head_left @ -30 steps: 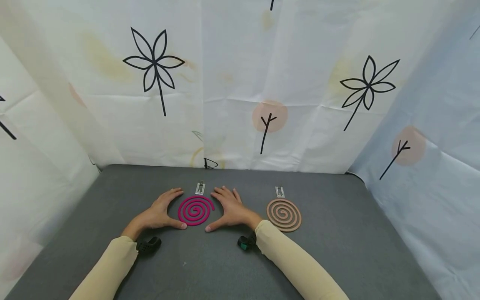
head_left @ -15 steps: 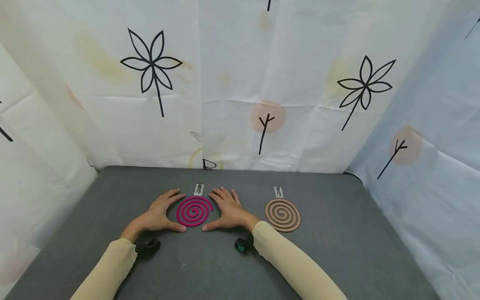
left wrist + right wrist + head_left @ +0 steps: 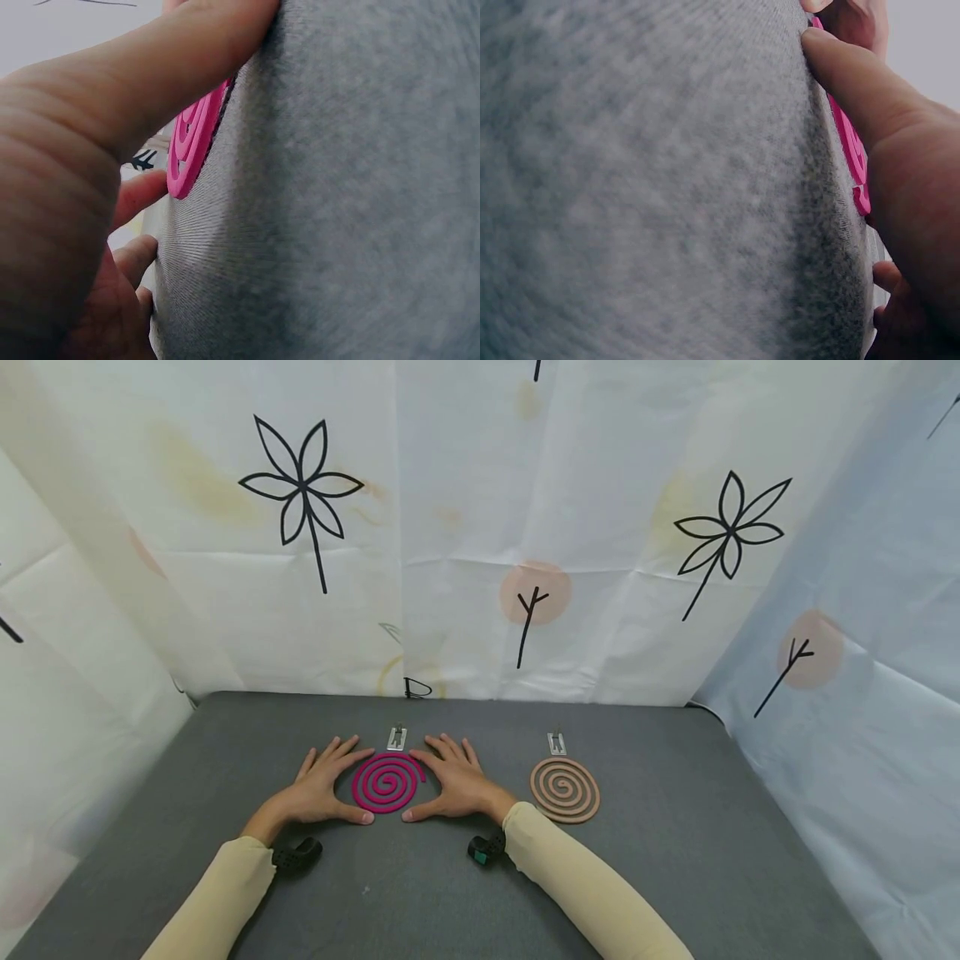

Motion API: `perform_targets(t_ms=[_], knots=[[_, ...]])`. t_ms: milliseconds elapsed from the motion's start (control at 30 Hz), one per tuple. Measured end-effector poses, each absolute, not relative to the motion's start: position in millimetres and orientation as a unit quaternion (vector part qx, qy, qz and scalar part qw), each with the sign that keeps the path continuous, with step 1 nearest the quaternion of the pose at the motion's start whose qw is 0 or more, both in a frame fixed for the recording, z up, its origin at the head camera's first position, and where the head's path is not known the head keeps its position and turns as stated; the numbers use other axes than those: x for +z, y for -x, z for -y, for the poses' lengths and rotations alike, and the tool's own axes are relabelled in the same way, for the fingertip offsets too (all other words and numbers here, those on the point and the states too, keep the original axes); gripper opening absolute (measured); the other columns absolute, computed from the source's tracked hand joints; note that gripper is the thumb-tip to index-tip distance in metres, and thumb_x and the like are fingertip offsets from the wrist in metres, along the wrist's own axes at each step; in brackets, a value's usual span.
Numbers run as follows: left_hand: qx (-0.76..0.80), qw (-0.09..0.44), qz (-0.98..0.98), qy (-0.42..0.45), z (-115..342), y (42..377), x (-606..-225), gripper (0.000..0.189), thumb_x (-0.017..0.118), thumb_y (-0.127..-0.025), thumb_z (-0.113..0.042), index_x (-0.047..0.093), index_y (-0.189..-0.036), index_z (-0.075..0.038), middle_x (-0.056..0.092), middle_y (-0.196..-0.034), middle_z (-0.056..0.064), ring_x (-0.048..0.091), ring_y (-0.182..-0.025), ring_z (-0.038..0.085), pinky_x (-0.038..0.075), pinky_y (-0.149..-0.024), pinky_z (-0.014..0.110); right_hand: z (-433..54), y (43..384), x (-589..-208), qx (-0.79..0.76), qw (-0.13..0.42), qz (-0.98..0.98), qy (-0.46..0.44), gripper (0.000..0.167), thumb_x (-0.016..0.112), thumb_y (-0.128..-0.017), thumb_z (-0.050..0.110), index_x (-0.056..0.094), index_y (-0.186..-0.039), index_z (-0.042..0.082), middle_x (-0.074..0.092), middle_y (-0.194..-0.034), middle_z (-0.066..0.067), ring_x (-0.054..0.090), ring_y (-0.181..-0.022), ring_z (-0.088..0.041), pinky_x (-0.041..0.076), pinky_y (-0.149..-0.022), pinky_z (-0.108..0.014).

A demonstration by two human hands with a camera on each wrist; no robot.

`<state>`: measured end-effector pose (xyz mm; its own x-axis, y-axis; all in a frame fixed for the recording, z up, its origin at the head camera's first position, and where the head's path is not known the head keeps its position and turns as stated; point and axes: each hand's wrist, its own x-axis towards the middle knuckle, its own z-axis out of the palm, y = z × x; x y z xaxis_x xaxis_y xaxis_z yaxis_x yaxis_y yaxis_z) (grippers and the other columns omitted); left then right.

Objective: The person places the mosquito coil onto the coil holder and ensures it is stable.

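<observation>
A pink mosquito coil [image 3: 386,782] lies flat on the grey table, framed by both hands. On its left side my left hand [image 3: 317,789] rests with fingers spread, the thumb low by the near edge. Across from it my right hand [image 3: 461,787] reaches round the right side, its index fingertip at the coil's upper right edge. In the left wrist view, an index fingertip [image 3: 156,180] meets or nearly meets the coil's rim. Part of the coil hides behind the thumb in the right wrist view. Neither hand lifts anything.
A tan mosquito coil [image 3: 565,789] lies to the right, beside the right forearm. Small metal coil stands sit behind each coil, one stand [image 3: 397,739] behind the pink and another stand [image 3: 557,744] behind the tan. White printed cloth [image 3: 465,510] hangs behind the table.
My right hand has shifted slightly left, its index finger moving in to the coil's edge. The left fingers have spread a little and the index has reached closer. The coil looks unmoved on the table.
</observation>
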<state>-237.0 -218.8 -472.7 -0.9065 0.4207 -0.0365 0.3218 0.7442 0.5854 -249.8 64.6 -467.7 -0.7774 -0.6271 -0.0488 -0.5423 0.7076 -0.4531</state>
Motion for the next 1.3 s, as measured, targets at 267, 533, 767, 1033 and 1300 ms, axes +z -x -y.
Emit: perform_targets(t_ms=[267, 533, 767, 1033, 1300], knots=[[0.312, 0.084, -0.924, -0.206, 221.9, 237.2, -472.9, 0.099, 0.090, -0.070, -0.051, 0.049, -0.150, -0.008, 0.022, -0.162, 0.029, 0.003, -0.149, 0.054, -0.009, -0.113, 0.072, -63.4, 250.6, -470.3, -0.215, 0.095, -0.920, 0.312, 0.092, 0.076, -0.084, 0.061, 0.037, -0.159, 0.025, 0.019, -0.167, -0.008, 0.007, -0.155, -0.032, -0.002, -0.123, -0.056], [0.314, 0.075, -0.923, -0.208, 220.5, 235.8, -470.5, 0.099, 0.090, -0.069, -0.054, 0.051, -0.148, -0.009, 0.024, -0.161, 0.030, 0.004, -0.148, 0.054, -0.008, -0.113, 0.072, -62.5, 252.2, -472.1, -0.225, 0.086, -0.920, 0.308, 0.085, 0.073, -0.086, 0.061, 0.041, -0.156, 0.026, 0.021, -0.167, -0.007, 0.007, -0.155, -0.031, -0.001, -0.123, -0.055], [0.306, 0.067, -0.927, -0.208, 221.0, 236.5, -473.2, 0.099, 0.090, -0.068, -0.055, 0.052, -0.147, -0.009, 0.025, -0.161, 0.029, 0.006, -0.148, 0.054, -0.006, -0.113, 0.073, -61.2, 251.6, -471.8, -0.221, 0.081, -0.924, 0.301, 0.083, 0.074, -0.085, 0.061, 0.044, -0.155, 0.027, 0.023, -0.166, -0.006, 0.009, -0.155, -0.030, -0.001, -0.123, -0.055], [0.315, 0.051, -0.923, -0.213, 222.2, 237.9, -477.2, 0.096, 0.092, -0.067, -0.053, 0.054, -0.144, -0.010, 0.028, -0.159, 0.029, 0.008, -0.147, 0.055, -0.004, -0.112, 0.075, -60.5, 251.9, -472.2, -0.242, 0.069, -0.923, 0.292, 0.079, 0.078, -0.083, 0.058, 0.051, -0.149, 0.026, 0.027, -0.164, -0.008, 0.013, -0.154, -0.031, 0.002, -0.123, -0.056], [0.333, 0.024, -0.917, -0.219, 221.6, 236.5, -478.7, 0.095, 0.094, -0.065, -0.049, 0.055, -0.143, -0.011, 0.035, -0.155, 0.030, 0.014, -0.145, 0.057, -0.001, -0.111, 0.077, -61.1, 253.4, -471.6, -0.290, 0.060, -0.910, 0.288, 0.070, 0.083, -0.080, 0.051, 0.059, -0.141, 0.024, 0.034, -0.161, -0.010, 0.017, -0.153, -0.033, 0.003, -0.122, -0.057]])
